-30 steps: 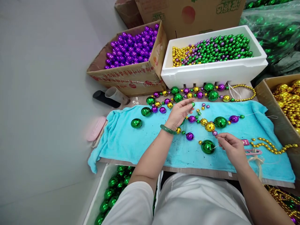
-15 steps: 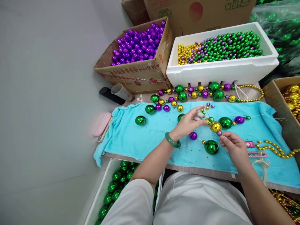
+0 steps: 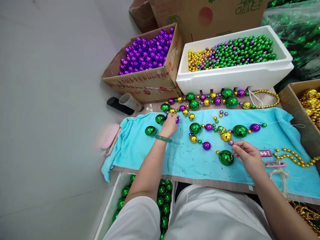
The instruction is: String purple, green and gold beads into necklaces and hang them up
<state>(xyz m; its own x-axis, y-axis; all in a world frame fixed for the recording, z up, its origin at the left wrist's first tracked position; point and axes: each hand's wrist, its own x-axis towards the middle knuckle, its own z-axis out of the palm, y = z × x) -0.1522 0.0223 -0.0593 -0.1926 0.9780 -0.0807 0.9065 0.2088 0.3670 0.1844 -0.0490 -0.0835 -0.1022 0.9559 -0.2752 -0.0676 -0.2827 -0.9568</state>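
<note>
My left hand, with a green bangle on its wrist, reaches to the loose balls at the left of the turquoise towel; its fingers curl over a purple ball beside a green ball. Whether the ball is lifted is hidden. My right hand pinches the thin string of a half-strung bead strand, next to a large green ball. That strand carries gold, green and purple balls across the towel.
A cardboard box of purple balls and a white foam box of small gold, green and purple beads stand behind. A finished strand lies at the towel's far edge. Gold balls fill a box right; pink scissors lie nearby.
My left hand has left the strand's middle and swung left to the loose purple and green balls. My right hand has stayed pinching the string.
</note>
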